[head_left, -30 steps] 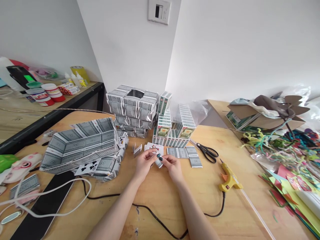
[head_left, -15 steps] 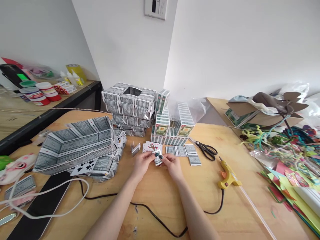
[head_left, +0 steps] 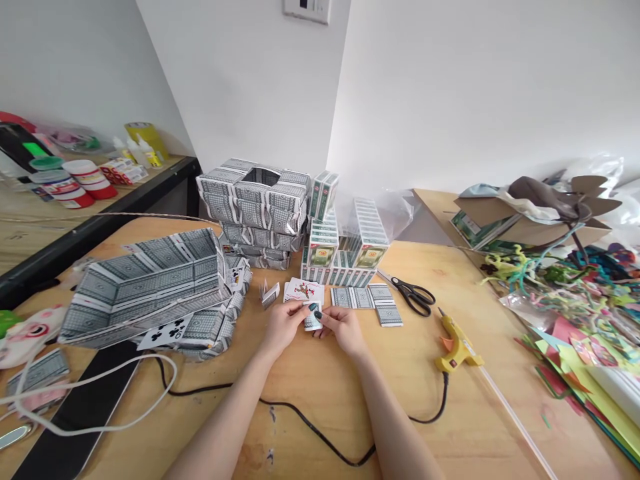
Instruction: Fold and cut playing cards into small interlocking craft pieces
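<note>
Between both hands, a playing card (head_left: 313,323) with a patterned grey back is pinched just above the table. My left hand (head_left: 286,327) grips its upper left edge with thumb and fingers. On its right edge, the fingers of my right hand (head_left: 343,329) are closed. Right behind lies a small pile of face-up cards (head_left: 305,291) with a joker on top. A folded card (head_left: 270,295) stands to the left of that pile. To the right, several cards lie face down in a row (head_left: 353,297), with more cards (head_left: 389,313) at its end.
Black scissors (head_left: 414,293) and a yellow glue gun (head_left: 456,350) lie right, its black cord crossing in front. Card boxes (head_left: 345,267) and a card-covered box (head_left: 255,203) stand behind. A card-covered tray (head_left: 150,287) is left. Pipe cleaners (head_left: 550,287) and coloured paper (head_left: 590,373) fill the far right.
The card between my hands has turned so more of its patterned back shows. My hands stay at nearly the same spot. The whole view has shifted slightly.
</note>
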{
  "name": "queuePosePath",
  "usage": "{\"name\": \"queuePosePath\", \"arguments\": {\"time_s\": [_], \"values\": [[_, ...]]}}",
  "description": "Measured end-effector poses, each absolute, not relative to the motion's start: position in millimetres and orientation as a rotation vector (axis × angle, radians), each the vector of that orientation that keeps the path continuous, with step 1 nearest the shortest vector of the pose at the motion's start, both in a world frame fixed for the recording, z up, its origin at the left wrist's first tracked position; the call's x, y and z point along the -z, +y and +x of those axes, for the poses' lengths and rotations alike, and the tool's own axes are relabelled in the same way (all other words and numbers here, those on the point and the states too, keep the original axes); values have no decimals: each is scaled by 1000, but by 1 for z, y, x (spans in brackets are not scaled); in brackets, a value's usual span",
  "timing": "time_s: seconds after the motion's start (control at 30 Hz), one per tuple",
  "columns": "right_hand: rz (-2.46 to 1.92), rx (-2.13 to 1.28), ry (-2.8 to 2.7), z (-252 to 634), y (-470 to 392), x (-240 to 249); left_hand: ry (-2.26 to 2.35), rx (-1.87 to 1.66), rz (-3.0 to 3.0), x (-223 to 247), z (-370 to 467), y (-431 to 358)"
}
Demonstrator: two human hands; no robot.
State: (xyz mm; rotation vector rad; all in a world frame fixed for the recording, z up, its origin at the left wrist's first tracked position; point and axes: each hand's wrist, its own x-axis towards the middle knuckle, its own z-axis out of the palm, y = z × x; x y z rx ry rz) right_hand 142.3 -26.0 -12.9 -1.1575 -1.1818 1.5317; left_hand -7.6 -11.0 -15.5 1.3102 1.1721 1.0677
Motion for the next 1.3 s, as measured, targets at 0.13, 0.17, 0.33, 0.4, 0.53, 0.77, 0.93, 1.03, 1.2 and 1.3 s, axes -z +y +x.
{"name": "queuePosePath", "arguments": {"time_s": [0.13,0.17,0.33,0.4,0.53,0.77,0.93,1.03,1.2,1.3], "values": [[-1142,-1547,-1188,143,-27,12,1173,-1071,1318,16,-8,-11],[-1138,-1547,-1187,143,-27,12,1171,-1077,1310,17,-8,-10],[-1143,-1570,-1193,144,-27,12,1141,-1075,1265,17,-8,-10],[-1148,-1578,-1200,144,-27,12,1139,-1066,1262,17,-9,-10],[-1161,-1578,-1177,143,-28,12,1138,-1070,1274,18,-9,-9],[-1173,-1582,-1110,139,-28,11,1151,-1058,1387,19,-8,-9],[-1190,-1577,-1153,139,-28,10,1176,-1031,1473,21,-9,-8],[-1190,-1567,-1151,139,-28,11,1181,-1014,1561,21,-10,-8],[-1186,-1555,-1123,139,-29,13,1233,-1015,1747,17,-9,-10],[-1169,-1573,-1113,139,-28,13,1297,-972,1861,16,-7,-13]]}}
